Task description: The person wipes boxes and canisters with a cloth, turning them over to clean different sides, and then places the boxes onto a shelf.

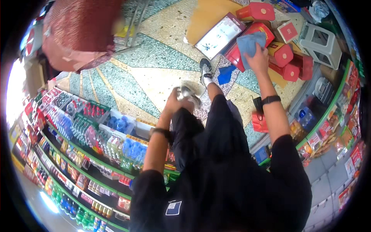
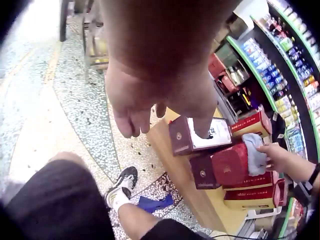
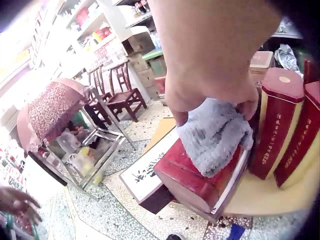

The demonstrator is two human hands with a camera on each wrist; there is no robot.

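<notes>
My right hand (image 1: 258, 61) grips a grey-blue cloth (image 1: 247, 44) against a red box (image 1: 235, 57); in the right wrist view the cloth (image 3: 215, 140) lies over the red box's (image 3: 192, 175) top. Beside that box is a flat box with a white lid (image 1: 220, 35). My left hand (image 1: 178, 103) hangs over my knee, near a shoe, in the head view; in the left wrist view the same hand (image 2: 160, 100) has its fingers pointing down, loosely bent, holding nothing.
More red boxes (image 1: 284, 54) and a white plastic stool (image 1: 322, 44) are at the right. A blue cloth (image 1: 225, 74) lies on the floor. Shelves with bottles (image 1: 92, 127) curve along the left. A pink-red cover (image 3: 50, 110) drapes a metal frame.
</notes>
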